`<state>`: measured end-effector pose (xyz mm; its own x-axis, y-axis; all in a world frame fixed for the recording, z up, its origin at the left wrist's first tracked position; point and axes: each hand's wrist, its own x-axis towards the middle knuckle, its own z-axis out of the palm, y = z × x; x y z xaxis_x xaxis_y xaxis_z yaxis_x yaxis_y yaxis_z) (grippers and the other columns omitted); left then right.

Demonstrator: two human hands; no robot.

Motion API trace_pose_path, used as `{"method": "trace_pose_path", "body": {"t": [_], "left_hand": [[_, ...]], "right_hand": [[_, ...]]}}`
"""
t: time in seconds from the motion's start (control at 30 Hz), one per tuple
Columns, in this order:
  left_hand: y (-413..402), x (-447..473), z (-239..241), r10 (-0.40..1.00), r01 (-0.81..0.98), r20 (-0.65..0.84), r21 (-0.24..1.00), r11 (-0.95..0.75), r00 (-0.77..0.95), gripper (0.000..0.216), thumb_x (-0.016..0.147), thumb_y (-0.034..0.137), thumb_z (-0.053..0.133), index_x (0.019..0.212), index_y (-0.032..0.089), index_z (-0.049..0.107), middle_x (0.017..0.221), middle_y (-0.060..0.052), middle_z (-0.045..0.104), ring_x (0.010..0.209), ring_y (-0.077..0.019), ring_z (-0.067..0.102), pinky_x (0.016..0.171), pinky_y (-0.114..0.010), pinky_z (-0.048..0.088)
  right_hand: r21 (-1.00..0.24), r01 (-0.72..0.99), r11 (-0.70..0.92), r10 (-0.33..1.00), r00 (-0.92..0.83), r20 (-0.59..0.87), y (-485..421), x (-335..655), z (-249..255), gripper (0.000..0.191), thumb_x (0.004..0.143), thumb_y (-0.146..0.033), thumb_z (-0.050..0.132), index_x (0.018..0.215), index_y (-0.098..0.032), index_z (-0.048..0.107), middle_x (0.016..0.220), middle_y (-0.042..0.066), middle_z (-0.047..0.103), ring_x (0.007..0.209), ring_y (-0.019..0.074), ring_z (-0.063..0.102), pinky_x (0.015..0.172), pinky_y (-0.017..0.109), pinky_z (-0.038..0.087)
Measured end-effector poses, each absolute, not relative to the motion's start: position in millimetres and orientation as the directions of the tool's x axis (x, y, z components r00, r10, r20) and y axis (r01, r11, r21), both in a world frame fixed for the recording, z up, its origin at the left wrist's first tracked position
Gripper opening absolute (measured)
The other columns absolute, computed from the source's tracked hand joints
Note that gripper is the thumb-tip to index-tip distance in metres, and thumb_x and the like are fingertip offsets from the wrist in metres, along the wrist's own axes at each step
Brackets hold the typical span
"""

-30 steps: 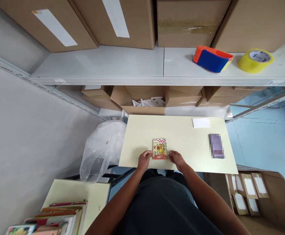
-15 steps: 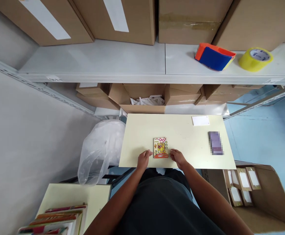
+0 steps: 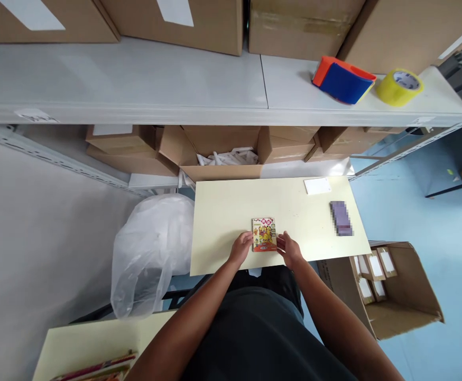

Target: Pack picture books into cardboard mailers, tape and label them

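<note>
A small book with a bright yellow and red cartoon cover [image 3: 263, 233] lies flat on the pale yellow table [image 3: 223, 217], near its front edge. My left hand [image 3: 241, 248] rests at the book's lower left edge, with curled fingers touching it. At the lower right edge my right hand [image 3: 289, 249] does the same. The two hands pinch the book between them, and it stays down on the tabletop.
A white card [image 3: 316, 186] and a blurred purple object [image 3: 341, 217] lie on the table's right part. A clear plastic bag [image 3: 151, 248] bulges at the left. An open carton of packets [image 3: 377, 275] stands on the floor right. The shelf holds a tape roll [image 3: 399, 86].
Both hands have closed in from beside the book until their fingers touch its lower edges. The view has swung a little, so the table sits higher and further left.
</note>
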<state>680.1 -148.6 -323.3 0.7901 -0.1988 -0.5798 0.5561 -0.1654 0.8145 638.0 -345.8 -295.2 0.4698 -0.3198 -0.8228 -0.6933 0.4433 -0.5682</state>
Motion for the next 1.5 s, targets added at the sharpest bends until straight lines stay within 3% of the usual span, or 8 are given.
{"method": "trace_pose_path", "body": {"t": [0.23,0.5,0.73,0.93,1.13,1.5], "left_hand": [[-151.9,675.7,-321.8,-0.249,0.530,-0.557,0.831,-0.170,0.793,0.037,0.085,0.050,0.060,0.106,0.020,0.071,0.127,-0.012,0.071,0.123,-0.0282,0.063,0.103,-0.039,0.048],[-146.4,674.1,-327.7,-0.281,0.501,-0.533,0.846,-0.183,0.798,0.048,0.090,0.057,0.051,0.115,0.020,0.070,0.123,-0.012,0.073,0.120,-0.0272,0.065,0.103,-0.039,0.049],[-141.6,675.9,-333.3,-0.302,0.454,-0.506,0.861,-0.230,0.808,0.049,0.093,0.058,0.048,0.113,0.021,0.072,0.113,-0.010,0.075,0.117,-0.0270,0.066,0.104,-0.040,0.049],[-140.5,676.4,-333.6,-0.317,0.422,-0.483,0.873,-0.244,0.816,0.042,0.094,0.054,0.047,0.110,0.022,0.070,0.112,-0.009,0.075,0.117,-0.0270,0.067,0.104,-0.040,0.048],[-142.1,675.4,-336.1,-0.335,0.405,-0.459,0.887,-0.221,0.823,0.024,0.094,0.044,0.049,0.090,0.023,0.060,0.130,-0.011,0.070,0.117,-0.0252,0.067,0.103,-0.040,0.048],[-142.4,671.7,-341.4,-0.346,0.428,-0.451,0.892,-0.147,0.823,0.019,0.091,0.039,0.052,0.079,0.024,0.054,0.135,-0.011,0.067,0.121,-0.0256,0.066,0.106,-0.043,0.046]], "right_hand": [[-0.606,-0.651,0.456,-0.390,0.466,-0.794,-346.8,633.6,-290.5,0.039,0.093,-0.055,0.051,0.096,-0.022,0.071,0.118,0.011,0.074,0.112,0.0260,0.068,0.084,0.033,0.056],[-0.567,-0.616,0.546,-0.400,0.403,-0.823,-344.2,635.8,-288.2,0.035,0.095,-0.048,0.052,0.085,-0.022,0.073,0.107,0.010,0.077,0.103,0.0245,0.070,0.085,0.035,0.055],[-0.588,-0.619,0.521,-0.408,0.424,-0.809,-342.2,635.2,-289.7,0.037,0.091,-0.054,0.055,0.084,-0.023,0.073,0.101,0.009,0.077,0.104,0.0262,0.069,0.086,0.037,0.055],[-0.615,-0.637,0.465,-0.415,0.457,-0.787,-340.4,635.3,-285.8,0.034,0.086,-0.055,0.060,0.084,-0.023,0.072,0.105,0.010,0.077,0.104,0.0274,0.068,0.086,0.039,0.055],[-0.622,-0.628,0.467,-0.414,0.467,-0.782,-337.4,635.8,-276.8,0.030,0.087,-0.050,0.060,0.081,-0.023,0.072,0.103,0.010,0.076,0.104,0.0275,0.069,0.087,0.040,0.055],[-0.625,-0.629,0.462,-0.414,0.470,-0.779,-334.3,634.4,-267.5,0.032,0.086,-0.052,0.062,0.087,-0.022,0.073,0.115,0.011,0.075,0.112,0.0273,0.067,0.087,0.036,0.054]]}}
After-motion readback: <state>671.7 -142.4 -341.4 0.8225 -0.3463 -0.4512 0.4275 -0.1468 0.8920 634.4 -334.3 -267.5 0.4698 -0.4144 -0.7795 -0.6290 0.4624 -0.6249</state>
